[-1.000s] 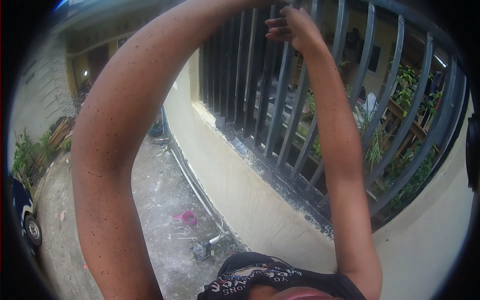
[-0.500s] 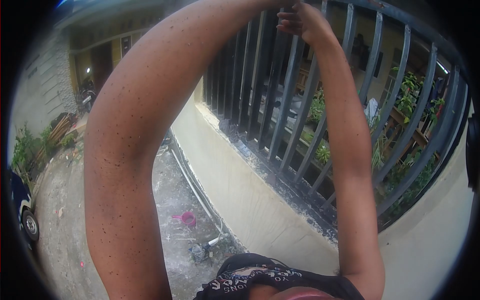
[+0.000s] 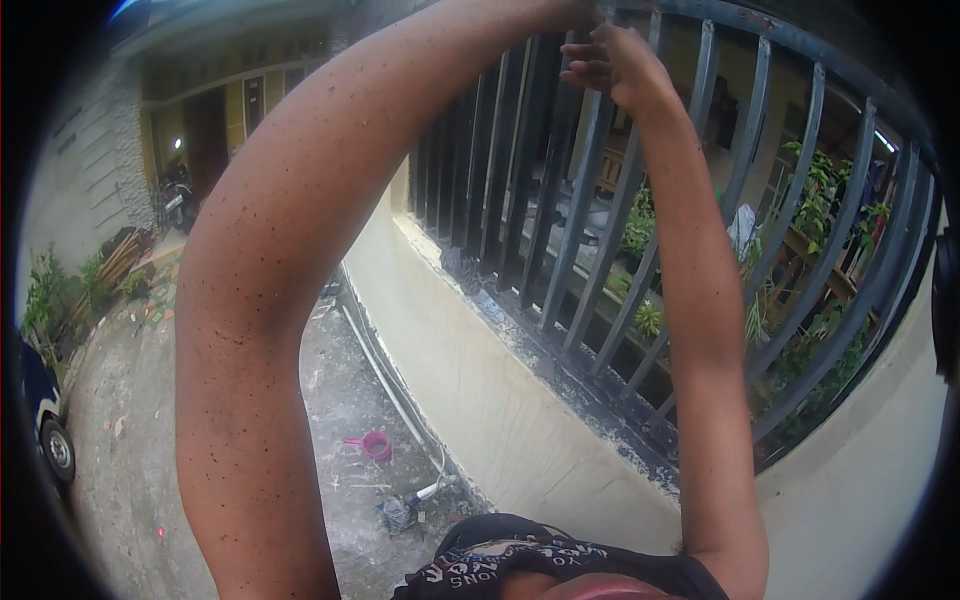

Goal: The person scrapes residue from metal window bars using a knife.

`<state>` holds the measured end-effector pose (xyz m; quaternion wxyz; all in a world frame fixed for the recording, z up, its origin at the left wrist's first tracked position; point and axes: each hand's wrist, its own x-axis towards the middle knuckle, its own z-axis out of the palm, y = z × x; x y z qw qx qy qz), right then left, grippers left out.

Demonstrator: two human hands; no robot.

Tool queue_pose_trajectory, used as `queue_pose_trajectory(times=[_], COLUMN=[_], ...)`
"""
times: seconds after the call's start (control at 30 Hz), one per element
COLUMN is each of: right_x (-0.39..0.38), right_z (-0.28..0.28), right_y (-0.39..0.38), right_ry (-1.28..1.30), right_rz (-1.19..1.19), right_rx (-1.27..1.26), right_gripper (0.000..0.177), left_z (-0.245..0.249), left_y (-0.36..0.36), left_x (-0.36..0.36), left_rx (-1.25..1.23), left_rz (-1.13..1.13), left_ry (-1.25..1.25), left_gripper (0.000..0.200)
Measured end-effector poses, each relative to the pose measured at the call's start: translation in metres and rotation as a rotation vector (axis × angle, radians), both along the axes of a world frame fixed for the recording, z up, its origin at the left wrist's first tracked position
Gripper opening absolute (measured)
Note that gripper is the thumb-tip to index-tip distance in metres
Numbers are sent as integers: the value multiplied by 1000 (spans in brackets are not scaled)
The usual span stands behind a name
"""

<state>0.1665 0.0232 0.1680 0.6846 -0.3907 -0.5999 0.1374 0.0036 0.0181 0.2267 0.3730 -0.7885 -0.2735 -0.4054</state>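
Both arms reach up in front of a dark metal railing (image 3: 585, 215). My right hand (image 3: 622, 68) is raised beside the upper bars, with several fingers apart and pointing left; no object shows in it. My left arm bends across the upper left, and my left hand (image 3: 583, 12) is dark and cut off at the top edge, close to my right fingertips. Its fingers and anything in them cannot be made out.
A pale wall (image 3: 450, 350) carries the railing, with plants (image 3: 640, 230) behind it. On the concrete ground (image 3: 350, 500) lie a pink dipper (image 3: 375, 445), a white pipe (image 3: 385, 365) and a plastic bag (image 3: 397, 513). A vehicle wheel (image 3: 58, 450) is at far left.
My right hand sits slightly lower in view, showing more of its upper fingers. My left forearm has shifted slightly. The railing and ground have moved a little in view.
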Motion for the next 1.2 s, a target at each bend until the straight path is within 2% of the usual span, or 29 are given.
queue_pose_trajectory(times=[0.13, 0.23, 0.3, 0.47, 0.53, 0.6, 0.7, 0.77, 0.8, 0.83, 0.9, 0.97, 1.03, 1.1, 1.17, 1.2], right_x=[11, 8, -14, -13, -5, -6, -14, -12, -12, -11, -13, -14, -12, -16, -23, -23], right_z=[18, 11, -11, -4, 5, -3, -14, -14, -9, -5, -3, -11, -21, -37, -40, -36], right_y=[13, 5, -15, -13, -9, -9, -9, -8, -6, -3, -1, 3, 5, -2, -10, -7], right_ry=[-30, -35, -37, -64, -106, -84, 0, -78, -35, -32, -51, -6, 81, 62, 62, 45], right_rz=[15, 80, -36, -73, 20, 6, -18, -80, -46, -48, -14, -17, 52, 24, -19, -19], right_rx=[0, -38, 22, 30, 27, 29, 40, 20, 18, 18, 51, 93, 47, 48, 43, 40], right_gripper=[36, 40, 46, 47, 48, 48, 47, 70, 75, 75, 42, 42, 85, 85, 77, 86], left_z=[5, 0, -2, 3, 10, 7, -2, -4, 1, 7, 8, 3, -8, -17, -18, -17], left_y=[-6, -5, -7, -3, -8, -8, -11, -14, -8, -2, 1, 1, -4, -7, -11, -14], left_x=[4, 3, -4, -9, -3, 2, -4, -8, -2, 6, 12, 11, 6, 3, -1, -5], left_rx=[-75, -69, -40, -31, -59, -99, -26, -37, -35, -31, -29, 5, -3, -16, -55, -53], left_rz=[-3, 36, 52, -30, -16, -7, 4, -6, -7, 18, 39, 14, 20, 26, 48, 51], left_ry=[-72, -53, -16, 37, 25, 19, 40, 17, 20, 8, -1, 33, 57, 86, 56, 61], left_gripper=[23, 25, 27, 34, 34, 34, 33, 29, 29, 27, 26, 26, 27, 28, 29, 29])
